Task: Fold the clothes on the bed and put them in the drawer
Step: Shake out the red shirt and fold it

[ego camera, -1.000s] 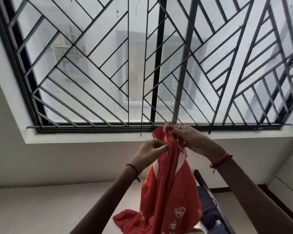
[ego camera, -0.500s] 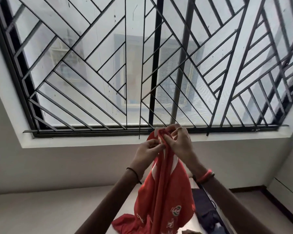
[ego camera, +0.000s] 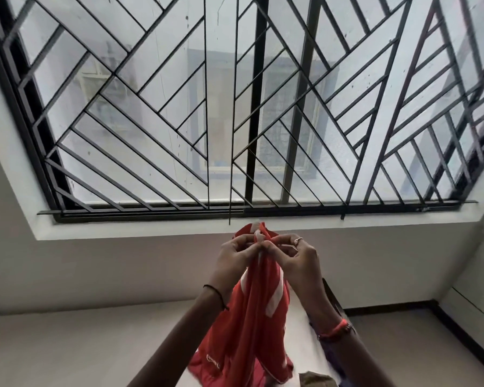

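Below the window (ego camera: 252,210): the left hand (ego camera: 235,259) pinches the top edge of the red shirt (ego camera: 249,317), which hangs bunched. The right hand (ego camera: 301,258) pinches just beside it. Advisable next: draw the hands apart until the cloth hangs flat.

Red, white-striped shirt (ego camera: 252,317); black grille (ego camera: 252,107)

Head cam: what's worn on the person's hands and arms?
No gloves or sleeves visible. The left hand has a thin black cord at the wrist. The right hand has a silver ring, plus an orange-red band and a darker beaded bracelet at the wrist.
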`<action>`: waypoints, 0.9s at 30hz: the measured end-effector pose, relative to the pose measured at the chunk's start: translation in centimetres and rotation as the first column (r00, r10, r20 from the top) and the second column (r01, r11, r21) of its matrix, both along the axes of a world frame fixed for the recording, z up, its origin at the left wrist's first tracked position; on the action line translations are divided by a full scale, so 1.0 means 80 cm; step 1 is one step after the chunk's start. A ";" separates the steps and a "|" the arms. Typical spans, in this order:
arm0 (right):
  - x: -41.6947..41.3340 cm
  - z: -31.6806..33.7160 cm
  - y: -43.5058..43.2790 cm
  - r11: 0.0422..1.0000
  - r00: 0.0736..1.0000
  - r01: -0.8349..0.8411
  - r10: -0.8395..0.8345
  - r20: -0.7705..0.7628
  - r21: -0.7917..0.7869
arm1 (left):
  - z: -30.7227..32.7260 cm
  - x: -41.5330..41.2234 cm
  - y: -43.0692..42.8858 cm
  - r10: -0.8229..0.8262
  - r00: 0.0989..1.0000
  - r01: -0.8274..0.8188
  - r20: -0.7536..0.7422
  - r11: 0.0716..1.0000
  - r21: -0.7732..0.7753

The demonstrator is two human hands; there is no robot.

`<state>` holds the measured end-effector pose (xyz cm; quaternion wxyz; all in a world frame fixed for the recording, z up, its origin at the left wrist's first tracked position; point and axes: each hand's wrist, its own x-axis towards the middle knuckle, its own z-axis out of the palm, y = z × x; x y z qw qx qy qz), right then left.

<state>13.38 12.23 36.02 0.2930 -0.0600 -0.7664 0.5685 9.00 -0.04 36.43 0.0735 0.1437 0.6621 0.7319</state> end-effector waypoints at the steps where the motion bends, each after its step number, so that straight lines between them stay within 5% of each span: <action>1: 0.000 -0.001 -0.001 1.000 1.000 0.006 -0.006 0.003 -0.002 | -0.001 0.001 0.000 0.004 1.000 -0.004 -0.005 1.000 -0.008; 4: -0.003 -0.007 0.002 1.000 0.998 0.025 -0.025 0.051 0.011 | -0.005 0.004 -0.003 -0.002 0.999 0.001 -0.035 0.999 -0.055; 10: -0.009 -0.010 0.014 0.872 0.963 -0.173 0.248 0.109 -0.459 | -0.016 -0.003 -0.013 0.015 0.974 -0.102 -0.225 0.918 -0.383; 14: -0.008 -0.008 0.018 0.812 0.932 -0.247 0.348 0.099 -0.528 | -0.011 -0.003 -0.014 0.054 0.947 -0.212 -0.315 0.844 -0.492; 23: 0.001 0.001 0.034 0.938 0.927 -0.298 0.328 0.180 -0.176 | -0.004 0.004 -0.018 -0.041 0.817 -0.434 -0.576 0.614 -0.659; 27: 0.007 0.010 0.040 0.924 0.905 -0.357 0.378 0.196 -0.133 | 0.010 -0.019 -0.030 -0.221 0.729 -0.387 -0.648 0.648 -0.656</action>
